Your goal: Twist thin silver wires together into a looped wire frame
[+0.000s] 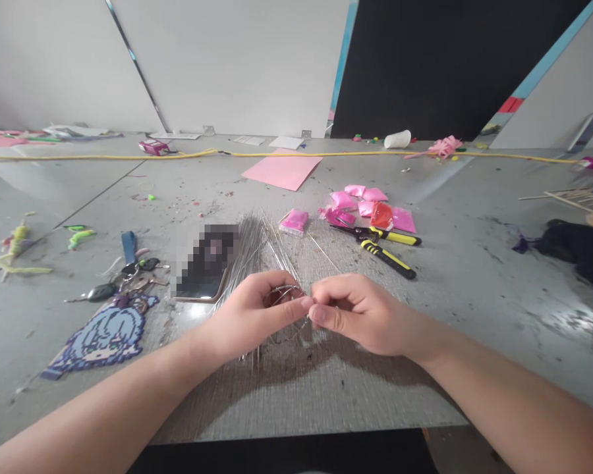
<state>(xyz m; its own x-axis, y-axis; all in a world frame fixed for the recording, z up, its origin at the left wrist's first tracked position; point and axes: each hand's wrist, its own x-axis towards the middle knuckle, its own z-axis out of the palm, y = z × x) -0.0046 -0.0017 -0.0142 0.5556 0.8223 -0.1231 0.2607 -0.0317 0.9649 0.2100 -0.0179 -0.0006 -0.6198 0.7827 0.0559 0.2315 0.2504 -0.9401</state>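
My left hand curls around a small wire frame, thumb and fingers closed on it. Its thumb tip touches my right hand, which is pinched at the frame's right side; what lies between its fingertips is too small to make out. Under and behind the left hand lies a bundle of thin metal wires. Pliers with yellow and black handles rest beyond the right hand, beside small pink packets and a red packet.
A phone lies left of the wires, with keys and a blue pixel-pattern figure farther left. A pink sheet and a yellow cord are at the back. Dark cloth lies right.
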